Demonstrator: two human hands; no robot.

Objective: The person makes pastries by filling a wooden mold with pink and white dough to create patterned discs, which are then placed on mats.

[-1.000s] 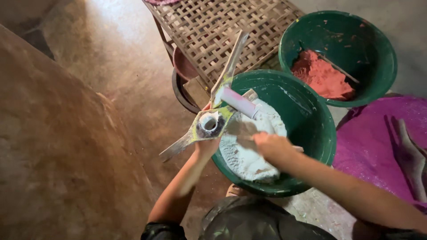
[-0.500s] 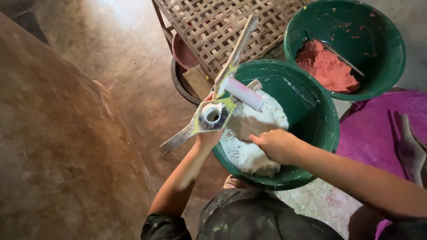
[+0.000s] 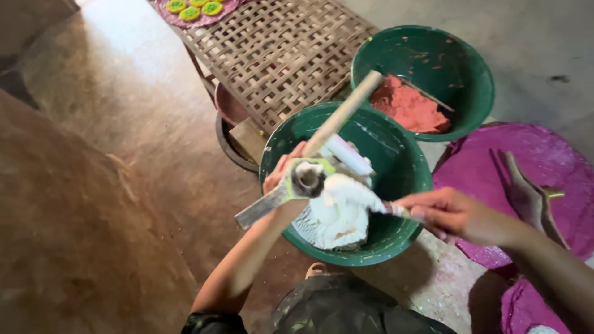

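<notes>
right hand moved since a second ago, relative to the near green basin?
Yes. The right hand was over the white paste inside the near green basin; it has drawn back to the basin's right rim.

Woven bamboo rack [image 3: 272, 49], green tub of red powder [image 3: 427, 80], purple mat [image 3: 544, 167]

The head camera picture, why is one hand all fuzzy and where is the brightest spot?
Head view: the right hand looks motion-smeared; the floor at upper left glares palely; the left hand and green tub are sharper; the left edge lies in brown shadow.
</notes>
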